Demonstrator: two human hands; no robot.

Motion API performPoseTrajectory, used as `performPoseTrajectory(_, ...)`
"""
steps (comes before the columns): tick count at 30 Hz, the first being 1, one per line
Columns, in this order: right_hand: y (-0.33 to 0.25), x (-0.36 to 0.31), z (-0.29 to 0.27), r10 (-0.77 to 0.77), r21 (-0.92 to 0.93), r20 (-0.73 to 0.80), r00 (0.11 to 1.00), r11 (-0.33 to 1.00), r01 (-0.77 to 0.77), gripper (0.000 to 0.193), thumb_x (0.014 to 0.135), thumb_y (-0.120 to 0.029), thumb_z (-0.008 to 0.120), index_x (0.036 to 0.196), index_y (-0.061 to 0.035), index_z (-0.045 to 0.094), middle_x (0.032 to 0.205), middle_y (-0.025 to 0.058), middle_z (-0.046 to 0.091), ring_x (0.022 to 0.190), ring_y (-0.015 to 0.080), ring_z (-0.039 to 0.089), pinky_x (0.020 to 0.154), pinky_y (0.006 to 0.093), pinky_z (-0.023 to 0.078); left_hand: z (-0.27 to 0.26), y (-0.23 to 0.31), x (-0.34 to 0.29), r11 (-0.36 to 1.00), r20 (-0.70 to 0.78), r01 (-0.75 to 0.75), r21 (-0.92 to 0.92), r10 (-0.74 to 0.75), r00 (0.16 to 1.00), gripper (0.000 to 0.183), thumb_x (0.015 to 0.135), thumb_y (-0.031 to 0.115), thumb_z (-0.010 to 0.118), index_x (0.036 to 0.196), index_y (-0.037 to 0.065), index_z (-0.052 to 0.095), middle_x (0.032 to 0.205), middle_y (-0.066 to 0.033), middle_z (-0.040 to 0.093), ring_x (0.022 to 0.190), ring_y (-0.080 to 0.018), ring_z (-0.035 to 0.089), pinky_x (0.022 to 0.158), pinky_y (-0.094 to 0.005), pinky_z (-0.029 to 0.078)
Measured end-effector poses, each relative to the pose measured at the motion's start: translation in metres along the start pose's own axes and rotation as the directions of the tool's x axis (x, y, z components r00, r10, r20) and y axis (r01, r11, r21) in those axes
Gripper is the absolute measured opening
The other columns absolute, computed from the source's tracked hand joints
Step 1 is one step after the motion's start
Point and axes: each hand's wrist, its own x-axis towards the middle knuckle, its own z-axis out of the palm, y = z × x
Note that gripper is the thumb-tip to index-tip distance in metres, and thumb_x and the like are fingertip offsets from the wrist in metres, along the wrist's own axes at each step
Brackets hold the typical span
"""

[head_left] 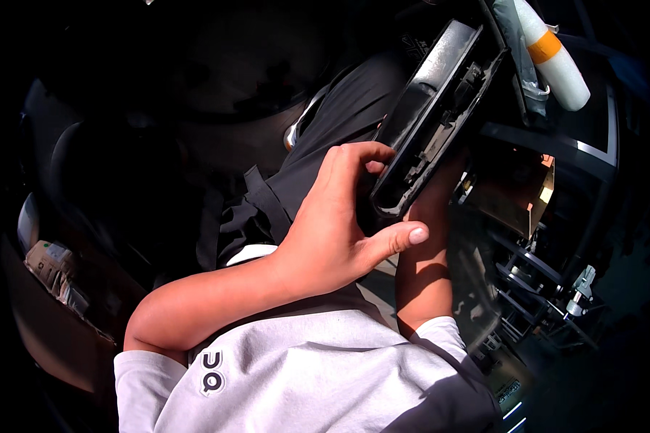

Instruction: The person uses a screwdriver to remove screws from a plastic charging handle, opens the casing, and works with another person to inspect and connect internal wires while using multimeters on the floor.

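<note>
A long, narrow black plastic housing (pixel 440 119) slants up and to the right in front of me. It has a shiny strip along its left side and a dusty recess with ribs along its length. At its lower end is my left hand (pixel 339 216), with the fingers bent against its left edge and the thumb stretched out apart from it. Part of those fingertips goes out of sight at the edge. My right forearm (pixel 426 270) passes up behind the housing, which together with deep shadow hides the right hand.
At the upper right is a white foam roll (pixel 560 72) with an orange band, next to a clear plastic wrapping (pixel 516 43). Metal frames (pixel 527 281) and an open box (pixel 534 195) stand lower right. A crumpled package (pixel 50 267) lies far left. Dark shadow covers much else.
</note>
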Motion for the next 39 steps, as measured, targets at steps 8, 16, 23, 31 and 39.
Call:
performPoseTrajectory(8,0.039,0.005,-0.043,-0.460,-0.247,-0.029,0.887,0.864,0.440,0.050,0.098,-0.046,0.048,0.121,-0.0019,0.056,0.110,0.0103,0.064,0.100,0.0253,0.062,0.087,0.0403,0.050,-0.026,0.000,0.012,0.985,0.005,-0.129,0.114,0.130,0.992,0.051,0.077,-0.007,0.069,0.124,-0.001,0.048,0.103,-0.0095,0.062,0.097,-0.0159,0.060,0.091,-0.0289,0.046)
performPoseTrajectory(16,-0.043,-0.025,0.006,-0.598,-0.390,0.644,0.477,0.280,0.877,0.075,0.095,-0.060,0.040,0.121,0.0068,0.059,0.121,0.0180,0.065,0.120,0.0347,0.057,0.107,0.0476,0.039,-0.046,-0.019,0.001,0.997,0.090,-0.011,-0.074,0.017,0.996,0.058,0.075,-0.001,0.072,0.130,-0.001,0.050,0.118,-0.0149,0.062,0.108,-0.0267,0.061,0.097,-0.0332,0.045)
performPoseTrajectory(23,-0.043,-0.036,0.016,-0.708,-0.365,0.662,0.244,-0.020,0.931,0.070,0.097,-0.056,0.041,0.119,0.0086,0.059,0.117,0.0229,0.066,0.115,0.0367,0.062,0.104,0.0486,0.044,-0.052,-0.029,0.006,0.968,0.089,-0.204,-0.145,0.218,0.972,0.065,0.085,0.016,0.075,0.141,0.000,0.046,0.141,-0.0144,0.051,0.126,-0.0235,0.053,0.109,-0.0345,0.039)
performPoseTrajectory(31,-0.036,-0.040,0.022,-0.746,-0.390,0.618,0.249,-0.015,0.921,0.069,0.102,-0.053,0.032,0.120,0.0086,0.057,0.116,0.0230,0.066,0.114,0.0358,0.062,0.106,0.0490,0.043,-0.058,-0.035,0.010,0.986,0.170,-0.101,-0.129,0.122,0.978,0.062,0.086,0.015,0.074,0.141,0.001,0.048,0.146,-0.0141,0.045,0.129,-0.0227,0.050,0.112,-0.0360,0.038)
performPoseTrajectory(39,-0.042,-0.026,-0.009,-0.585,-0.543,0.676,0.448,0.017,0.840,0.054,0.097,-0.042,0.055,0.125,0.0049,0.060,0.131,0.0184,0.061,0.128,0.0310,0.054,0.114,0.0471,0.037,-0.052,-0.023,0.009,0.917,0.123,0.103,-0.387,-0.059,0.991,0.046,0.089,0.002,0.064,0.133,0.001,0.052,0.135,-0.0133,0.054,0.134,-0.0246,0.046,0.118,-0.0413,0.029)
